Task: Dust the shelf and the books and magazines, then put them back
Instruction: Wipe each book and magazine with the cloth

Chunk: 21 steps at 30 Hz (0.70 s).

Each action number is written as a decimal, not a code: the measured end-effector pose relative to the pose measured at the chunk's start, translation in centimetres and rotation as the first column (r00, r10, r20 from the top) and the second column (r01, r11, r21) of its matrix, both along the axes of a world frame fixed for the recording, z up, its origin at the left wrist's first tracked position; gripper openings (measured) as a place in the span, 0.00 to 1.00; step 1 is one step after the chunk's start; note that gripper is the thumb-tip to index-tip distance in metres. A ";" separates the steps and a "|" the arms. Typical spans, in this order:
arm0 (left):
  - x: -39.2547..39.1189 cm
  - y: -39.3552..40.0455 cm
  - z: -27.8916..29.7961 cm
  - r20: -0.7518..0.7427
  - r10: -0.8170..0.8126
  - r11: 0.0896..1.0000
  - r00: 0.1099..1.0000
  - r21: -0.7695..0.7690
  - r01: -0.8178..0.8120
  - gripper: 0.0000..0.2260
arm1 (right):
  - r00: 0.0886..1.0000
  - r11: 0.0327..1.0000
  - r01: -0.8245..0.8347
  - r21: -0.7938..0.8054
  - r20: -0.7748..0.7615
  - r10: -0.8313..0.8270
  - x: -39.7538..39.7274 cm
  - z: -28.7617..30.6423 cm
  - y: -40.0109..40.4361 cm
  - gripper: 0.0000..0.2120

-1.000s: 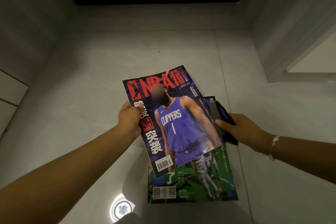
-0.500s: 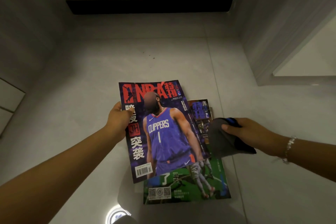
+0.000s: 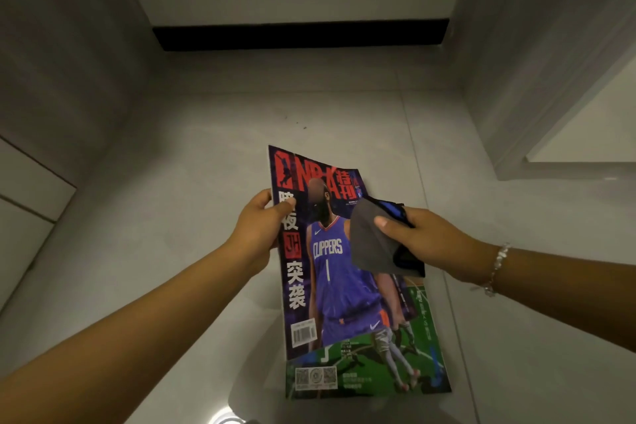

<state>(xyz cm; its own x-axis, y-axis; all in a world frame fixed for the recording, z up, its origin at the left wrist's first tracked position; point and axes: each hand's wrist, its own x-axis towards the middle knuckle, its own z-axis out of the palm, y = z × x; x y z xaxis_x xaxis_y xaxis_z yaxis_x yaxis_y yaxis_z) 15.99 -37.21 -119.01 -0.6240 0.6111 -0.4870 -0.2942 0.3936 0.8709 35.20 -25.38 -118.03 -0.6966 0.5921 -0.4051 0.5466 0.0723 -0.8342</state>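
The NBA magazine (image 3: 330,268) is a thin, glossy rectangle with a purple cover, red title letters and a white barcode patch near its lower left corner; its top edge bows slightly. Beneath its lower end lies a second magazine (image 3: 371,372), green-covered, flat on the smooth pale grey tiled floor (image 3: 172,182). The left hand (image 3: 261,227) pinches the NBA magazine's left edge, thumb lying over the cover and fingers curled behind it, the forearm reaching in from the lower left. The right hand (image 3: 423,237) grips a soft grey cloth (image 3: 375,241) with a blue and black edge; the cloth hangs in a limp fold just below the thumb and covers the magazine's right side. A beaded bracelet (image 3: 495,268) circles the right wrist.
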 end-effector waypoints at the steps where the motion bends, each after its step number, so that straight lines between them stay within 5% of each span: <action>1: 0.1 0.1 0.4 0.010 -0.010 1.000 1.000 0.000 0.010 0.03 | 1.000 1.000 0.005 -0.002 -0.013 -0.005 -0.4 0.3 -0.2 0.05; 7: 0.7 0.6 2.8 0.019 -0.128 0.992 0.992 0.011 0.128 0.06 | 0.996 0.998 0.015 -0.059 -0.092 -0.021 -2.3 2.3 -1.0 0.06; 11: 1.7 1.0 4.5 0.113 -0.203 0.973 0.973 0.131 0.188 0.10 | 0.994 0.999 -0.016 -0.044 -0.108 0.012 -3.1 4.2 -1.6 0.16; 13: 2.2 1.1 5.1 0.147 -0.234 0.963 0.961 0.170 0.208 0.12 | 0.991 0.999 -0.049 -0.004 -0.129 0.048 -3.4 5.2 -1.8 0.18; 16: 2.5 1.3 5.7 0.215 -0.235 0.963 0.948 0.185 0.197 0.16 | 0.980 0.992 -0.095 0.083 -0.169 0.108 -3.5 6.3 -1.8 0.08; 21: 3.1 1.8 7.2 0.357 -0.197 0.963 0.913 0.244 0.113 0.22 | 0.983 0.921 -0.149 0.360 -0.050 0.179 -3.7 7.5 -1.2 0.13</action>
<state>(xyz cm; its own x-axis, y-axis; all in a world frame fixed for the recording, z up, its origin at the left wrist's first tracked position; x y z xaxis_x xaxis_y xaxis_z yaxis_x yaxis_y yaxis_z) 19.13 -35.45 -111.85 -0.3097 0.8005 -0.5132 -0.5657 0.2787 0.7761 31.46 -26.63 -110.49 -0.8175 0.5612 -0.1293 0.4340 0.4529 -0.7788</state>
